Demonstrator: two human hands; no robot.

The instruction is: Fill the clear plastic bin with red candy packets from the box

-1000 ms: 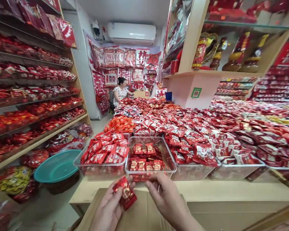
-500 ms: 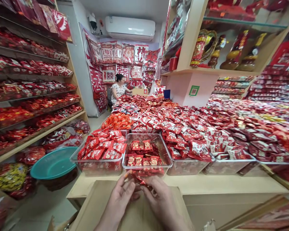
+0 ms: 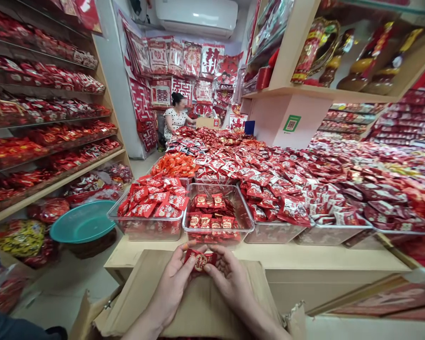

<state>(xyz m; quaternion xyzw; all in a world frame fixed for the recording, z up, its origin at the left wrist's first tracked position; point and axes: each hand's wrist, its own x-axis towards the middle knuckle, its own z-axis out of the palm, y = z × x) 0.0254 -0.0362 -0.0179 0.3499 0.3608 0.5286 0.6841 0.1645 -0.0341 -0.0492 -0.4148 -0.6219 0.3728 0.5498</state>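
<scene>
A small red candy packet (image 3: 200, 261) with a gold round emblem faces me, pinched at both ends. My left hand (image 3: 175, 274) grips its left side between thumb and fingers. The right side is in the thumb and fingers of my right hand (image 3: 229, 276). Both hands are above a brown cardboard box (image 3: 145, 293). Just beyond them stands a clear plastic bin (image 3: 217, 237), partly filled with similar red packets, some lined up in rows.
More bins heaped with red packets cover the counter (image 3: 286, 257). A teal basin (image 3: 83, 222) stands at the left, below packed shelves (image 3: 49, 123). At the back, a person in a dotted top (image 3: 176, 118) is beside a carton. Someone's dark-clothed leg (image 3: 10, 326) shows at lower left.
The packet has turned so its emblem faces me, and both hands' grips on it show more clearly. The view has tilted down. A leg has entered at lower left.
</scene>
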